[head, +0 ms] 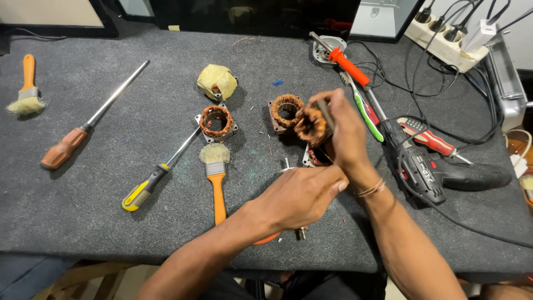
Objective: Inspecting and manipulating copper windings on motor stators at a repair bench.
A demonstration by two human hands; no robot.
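Over the grey counter (83, 211), our right hand (347, 133) has its fingers clamped on a copper-wound coil (311, 125) and a thin dark tool (326, 114); our left hand (302, 194) curls shut just below, its grip hidden. We judge steady support keeps windings intact.
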